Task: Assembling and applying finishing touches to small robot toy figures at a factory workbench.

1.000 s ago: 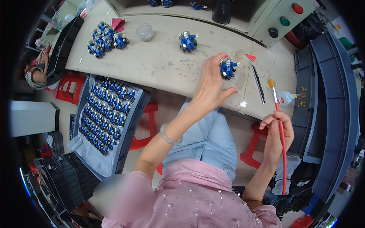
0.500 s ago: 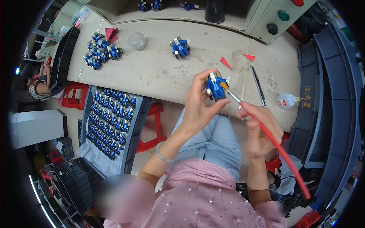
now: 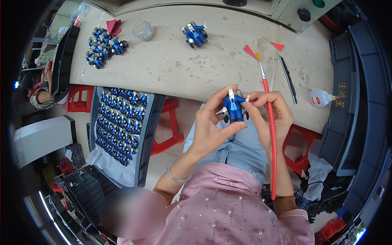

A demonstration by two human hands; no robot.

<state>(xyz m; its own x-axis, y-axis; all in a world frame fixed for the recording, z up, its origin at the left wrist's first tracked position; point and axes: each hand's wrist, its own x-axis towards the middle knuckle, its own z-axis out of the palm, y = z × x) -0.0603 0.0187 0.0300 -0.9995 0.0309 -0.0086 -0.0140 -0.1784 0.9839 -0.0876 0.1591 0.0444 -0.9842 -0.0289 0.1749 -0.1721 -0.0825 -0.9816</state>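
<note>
My left hand (image 3: 213, 124) holds a small blue toy figure (image 3: 234, 107) upright above my lap, fingers around its head and base. My right hand (image 3: 267, 113) grips a long red paintbrush (image 3: 271, 134), bristles pointing up toward the table, while its fingertips pinch the figure's arm. Another blue figure (image 3: 195, 33) stands alone on the beige table (image 3: 171, 65).
A grey tray (image 3: 122, 122) full of several blue figures sits on a red stool at my left. A cluster of figures (image 3: 102, 47) and a clear cup (image 3: 143, 30) lie at the table's far left. Red triangular bits (image 3: 250, 50), a black strip (image 3: 288, 79) and a glue bottle (image 3: 320, 98) lie right.
My left hand lifted the figure off the table and brought it down toward my lap. My right hand came in with the brush and now touches the figure.
</note>
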